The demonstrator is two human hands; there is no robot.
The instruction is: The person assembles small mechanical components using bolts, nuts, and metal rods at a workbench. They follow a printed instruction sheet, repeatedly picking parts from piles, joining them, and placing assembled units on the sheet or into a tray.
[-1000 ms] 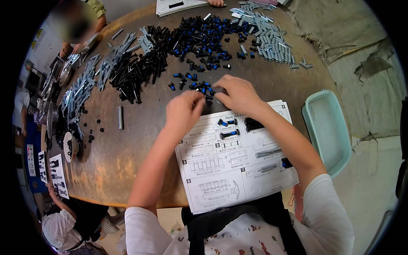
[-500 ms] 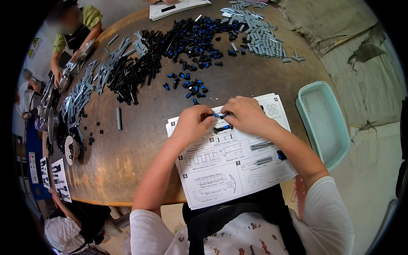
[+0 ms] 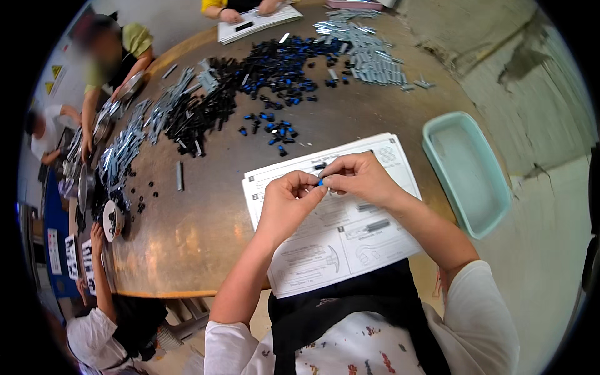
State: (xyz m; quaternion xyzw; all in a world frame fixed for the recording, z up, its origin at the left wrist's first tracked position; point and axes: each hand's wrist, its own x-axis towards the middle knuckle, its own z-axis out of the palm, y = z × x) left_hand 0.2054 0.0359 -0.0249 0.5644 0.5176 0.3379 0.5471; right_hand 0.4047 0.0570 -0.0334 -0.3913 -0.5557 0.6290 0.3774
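My left hand (image 3: 289, 203) and my right hand (image 3: 361, 178) meet over a printed instruction sheet (image 3: 300, 278). Their fingertips pinch a small black bolt with a blue thread band (image 3: 320, 183); the fingers hide much of it. Just beyond the fingertips, another black bolt (image 3: 320, 166) lies on the sheet. Silver metal sleeves (image 3: 377, 225) rest on the page below my right wrist. The sheet tops a stack of paper at the table's near edge.
Blue-banded bolts (image 3: 284, 59), black pins (image 3: 206, 94) and silver sleeves (image 3: 378, 65) lie heaped across the table (image 3: 187, 237). A pale green tub (image 3: 472, 187) stands at the right. Co-workers' hands are busy at the left and far edges; a white bowl (image 3: 112, 222) sits left.
Both my hands have shifted nearer to me over the sheet, fingertips still together at a bolt. At the far edge, a co-worker's hands have come into view over papers.
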